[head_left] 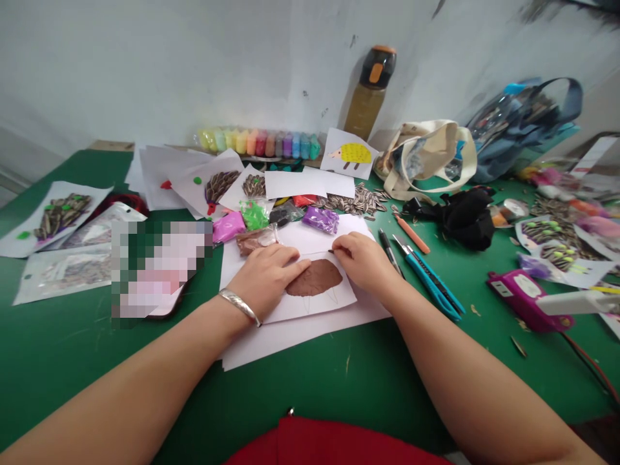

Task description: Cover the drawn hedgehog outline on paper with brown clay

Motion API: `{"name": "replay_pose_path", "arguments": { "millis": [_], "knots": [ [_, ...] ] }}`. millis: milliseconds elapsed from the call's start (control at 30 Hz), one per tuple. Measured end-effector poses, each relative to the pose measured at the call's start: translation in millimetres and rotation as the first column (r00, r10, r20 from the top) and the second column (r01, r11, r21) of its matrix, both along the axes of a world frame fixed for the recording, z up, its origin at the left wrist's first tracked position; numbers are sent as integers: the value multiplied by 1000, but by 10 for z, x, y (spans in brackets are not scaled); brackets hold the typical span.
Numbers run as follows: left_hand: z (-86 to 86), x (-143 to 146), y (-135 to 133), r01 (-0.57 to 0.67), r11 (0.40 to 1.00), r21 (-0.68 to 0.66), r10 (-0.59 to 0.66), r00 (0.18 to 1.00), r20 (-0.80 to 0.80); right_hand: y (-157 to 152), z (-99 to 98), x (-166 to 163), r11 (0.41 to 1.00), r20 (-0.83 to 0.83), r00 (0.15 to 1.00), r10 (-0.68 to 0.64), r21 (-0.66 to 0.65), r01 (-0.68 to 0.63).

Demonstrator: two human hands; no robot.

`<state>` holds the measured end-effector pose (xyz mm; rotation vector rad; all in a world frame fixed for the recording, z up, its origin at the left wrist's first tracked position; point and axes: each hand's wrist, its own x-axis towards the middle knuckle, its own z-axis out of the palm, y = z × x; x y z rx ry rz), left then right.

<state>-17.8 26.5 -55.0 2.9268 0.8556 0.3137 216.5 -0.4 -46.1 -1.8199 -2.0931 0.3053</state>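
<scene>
A flat brown clay patch [314, 278] lies on a white sheet [295, 245] in the middle of the green table [72, 349]. My left hand [264, 278] rests palm down on the sheet, its fingertips against the clay's left edge; a silver bracelet sits on that wrist. My right hand [361, 258] is at the clay's upper right edge, its fingers pinched on something small and dark that looks like a sunflower seed [330, 250].
Small bags of coloured clay [274, 223] and a heap of sunflower seeds [356, 200] lie behind the sheet. A teal utility knife [429, 278], pens and a purple glue gun [526, 300] are to the right. Seed pictures, a canvas bag and a bottle line the back.
</scene>
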Motion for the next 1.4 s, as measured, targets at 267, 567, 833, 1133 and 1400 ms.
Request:
{"name": "replay_pose_path", "arguments": {
  "millis": [267,567,833,1133,1400],
  "knots": [
    [22,33,-26,-55,998,-13,54,997,-51,-4,-13,-2,1000,2,1000,4,8,-4],
    [-6,15,-11,-20,999,35,21,1000,-12,-7,0,0,1000,4,1000,5,2,-5],
    [-19,-14,9,2,1000,-19,-1,999,45,-15,13,-5,1000,-13,1000,3,-3,-3],
    [72,-55,70,96,992,-88,-84,989,125,-37,31,35,1000,-8,1000,-12,18,12],
    [33,-70,76,93,993,-68,-85,990,109,-289,223,-158,905,121,901,417,31,-423]
  ]
}}
